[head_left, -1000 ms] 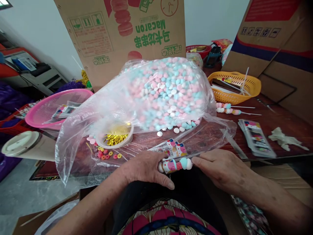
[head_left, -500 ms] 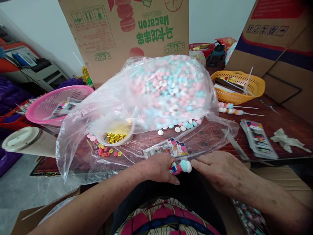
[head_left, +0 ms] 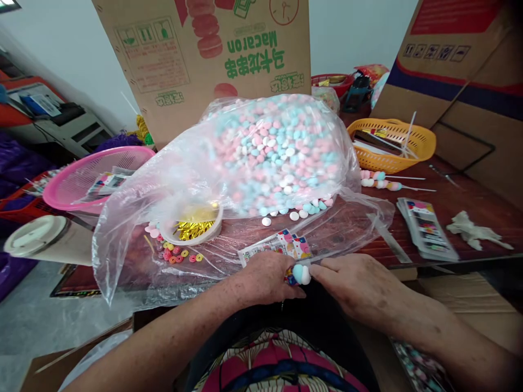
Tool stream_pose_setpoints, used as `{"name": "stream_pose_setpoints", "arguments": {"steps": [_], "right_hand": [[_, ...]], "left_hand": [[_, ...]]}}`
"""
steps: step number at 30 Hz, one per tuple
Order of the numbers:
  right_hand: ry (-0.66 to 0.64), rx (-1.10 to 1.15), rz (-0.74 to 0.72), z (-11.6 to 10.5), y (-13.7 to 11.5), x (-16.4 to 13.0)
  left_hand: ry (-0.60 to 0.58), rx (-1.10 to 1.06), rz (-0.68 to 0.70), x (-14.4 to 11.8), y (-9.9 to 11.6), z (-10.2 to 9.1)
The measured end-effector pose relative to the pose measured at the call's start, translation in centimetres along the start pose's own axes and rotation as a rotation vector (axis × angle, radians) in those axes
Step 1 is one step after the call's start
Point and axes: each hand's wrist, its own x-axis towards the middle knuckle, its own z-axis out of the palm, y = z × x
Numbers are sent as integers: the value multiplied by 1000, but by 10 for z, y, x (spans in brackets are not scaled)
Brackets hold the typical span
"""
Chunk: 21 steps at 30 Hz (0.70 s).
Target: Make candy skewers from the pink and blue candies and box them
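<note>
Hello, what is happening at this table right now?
A person holds a candy skewer between both hands at the near table edge. The left hand wraps around its printed wrapper end, and the right hand pinches the other side near the blue and white candies. Just behind lies a printed wrapper on a big clear bag full of pink, blue and white candies. A small bowl of gold twist ties sits to the left, and finished skewers lie near a yellow basket.
</note>
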Motion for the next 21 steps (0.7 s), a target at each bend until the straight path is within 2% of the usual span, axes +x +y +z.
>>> {"name": "stream_pose_setpoints", "arguments": {"steps": [2, 6, 8, 13, 17, 21], "right_hand": [[32, 17, -12, 0, 1, 3], [224, -50, -69, -12, 12, -1], [271, -56, -98, -16, 15, -3], [251, 15, -85, -8, 9, 5], [199, 106, -3, 1, 16, 5], [196, 186, 66, -2, 28, -6]], "left_hand": [[-7, -20, 4, 1, -2, 1], [-20, -148, 48, 0, -10, -2], [-31, -178, 53, 0, -11, -3], [20, -136, -33, 6, -2, 0], [75, -211, 39, 4, -6, 3], [105, 29, 11, -7, -19, 4]]}}
